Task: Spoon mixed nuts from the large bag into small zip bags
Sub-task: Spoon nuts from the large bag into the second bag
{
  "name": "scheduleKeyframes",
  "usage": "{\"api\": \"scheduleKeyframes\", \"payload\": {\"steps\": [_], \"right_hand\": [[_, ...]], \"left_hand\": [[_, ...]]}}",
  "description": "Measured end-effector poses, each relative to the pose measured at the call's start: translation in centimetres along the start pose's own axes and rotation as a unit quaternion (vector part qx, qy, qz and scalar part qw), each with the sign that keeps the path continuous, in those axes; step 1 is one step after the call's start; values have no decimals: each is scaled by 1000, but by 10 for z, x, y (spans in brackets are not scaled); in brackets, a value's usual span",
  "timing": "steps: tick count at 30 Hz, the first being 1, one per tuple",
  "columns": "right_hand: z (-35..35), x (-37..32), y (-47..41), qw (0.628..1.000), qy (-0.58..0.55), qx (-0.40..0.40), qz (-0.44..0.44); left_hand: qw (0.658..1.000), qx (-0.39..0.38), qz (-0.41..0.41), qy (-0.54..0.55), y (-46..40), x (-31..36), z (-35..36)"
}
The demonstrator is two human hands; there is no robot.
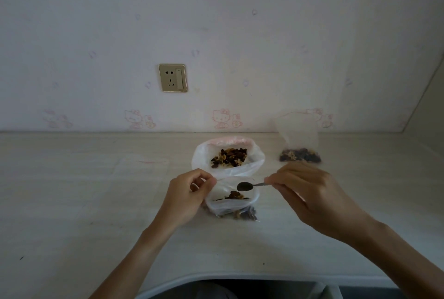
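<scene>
The large white bag (255, 162) stands open at the table's middle, mixed nuts showing inside. Just in front of it a small clear zip bag (228, 206) stands open with some nuts at its bottom. My left hand (186, 196) pinches that bag's left rim and holds its mouth open. My right hand (312, 193) grips the handle of a small metal spoon (245, 186), whose bowl hangs over the bag's opening. The bowl looks dark; I cannot tell whether nuts lie in it.
A filled small zip bag (300, 154) stands at the back right against the wall. Flat unfilled zip bags (141, 162) lie to the left of the large bag. A wall socket (172, 78) sits above the pale table (72, 202).
</scene>
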State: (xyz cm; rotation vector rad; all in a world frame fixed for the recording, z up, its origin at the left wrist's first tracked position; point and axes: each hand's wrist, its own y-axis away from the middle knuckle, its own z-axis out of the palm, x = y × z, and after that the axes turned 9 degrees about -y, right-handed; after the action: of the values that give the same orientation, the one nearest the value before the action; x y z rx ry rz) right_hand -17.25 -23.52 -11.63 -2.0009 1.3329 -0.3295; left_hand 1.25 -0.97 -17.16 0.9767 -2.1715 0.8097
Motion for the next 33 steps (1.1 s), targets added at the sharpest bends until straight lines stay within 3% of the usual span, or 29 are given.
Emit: {"api": "scheduleKeyframes", "payload": {"steps": [5, 11, 17, 19, 24, 33], "right_hand": [[2, 9, 0, 968, -145, 115, 168], [26, 39, -11, 870, -329, 146, 337], [45, 57, -28, 821, -368, 174, 400], [51, 62, -34, 822, -353, 166, 415], [66, 67, -45, 854, -295, 109, 414], [102, 72, -57, 896, -223, 86, 373]], "left_hand": [[1000, 17, -18, -13, -3, -4, 3], [998, 47, -17, -28, -16, -6, -1], [974, 220, -20, -38, -46, -8, -9], [970, 228, -28, -78, -57, -11, -7], [982, 149, -35, -113, -76, -20, 9], [981, 175, 43, -77, -78, -33, 19]]}}
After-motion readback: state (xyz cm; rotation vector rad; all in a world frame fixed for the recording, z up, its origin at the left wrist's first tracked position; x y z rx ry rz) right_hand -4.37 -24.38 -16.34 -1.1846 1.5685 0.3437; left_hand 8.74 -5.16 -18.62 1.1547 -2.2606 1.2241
